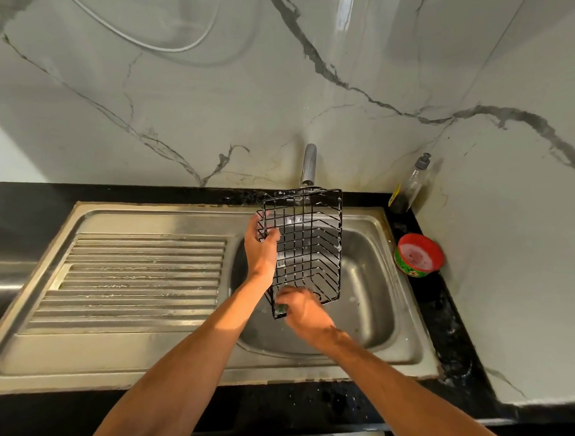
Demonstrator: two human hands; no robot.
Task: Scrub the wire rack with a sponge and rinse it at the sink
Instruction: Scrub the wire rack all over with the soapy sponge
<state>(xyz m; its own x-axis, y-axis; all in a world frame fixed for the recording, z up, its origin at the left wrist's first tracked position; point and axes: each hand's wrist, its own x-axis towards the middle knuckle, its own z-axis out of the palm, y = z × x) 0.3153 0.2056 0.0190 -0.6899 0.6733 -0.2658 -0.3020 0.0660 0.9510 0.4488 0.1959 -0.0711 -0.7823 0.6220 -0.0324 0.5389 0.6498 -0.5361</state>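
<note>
Two bare hands work at frame centre over the stainless steel sink (pixel 379 316) set in the black bench (pixel 449 326): the left hand (pixel 260 248) curls around the upright black wire rack (pixel 309 246), the right hand (pixel 305 312) presses a green sponge (pixel 279 308) against its lower edge.

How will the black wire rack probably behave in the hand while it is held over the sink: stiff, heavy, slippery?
The wire rack probably stays stiff: its grid keeps straight lines with only the left hand gripping one edge. It seems light, being mostly open wire. White suds on the wires suggest it may be slippery.
</note>
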